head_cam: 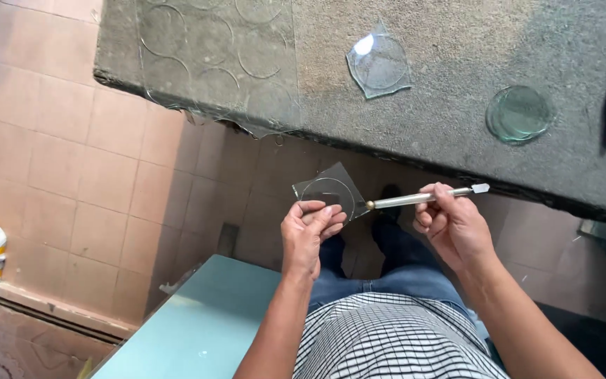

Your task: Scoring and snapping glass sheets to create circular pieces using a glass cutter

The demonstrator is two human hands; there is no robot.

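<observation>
Left hand point(308, 235) pinches a glass piece point(327, 191) (circle scored in it); right hand point(452, 223) grips a glass cutter point(415, 199) touching its edge.

Soft, even daylight fills the room, bright enough and without hard shadows. A white glare spot sits on the cut glass piece point(379, 64) lying mid-table point(457, 105), and the sheet near the table's left edge catches a faint sheen. Under the table's front edge it goes dark. Focus is fairly sharp throughout; the edges bend slightly.
</observation>
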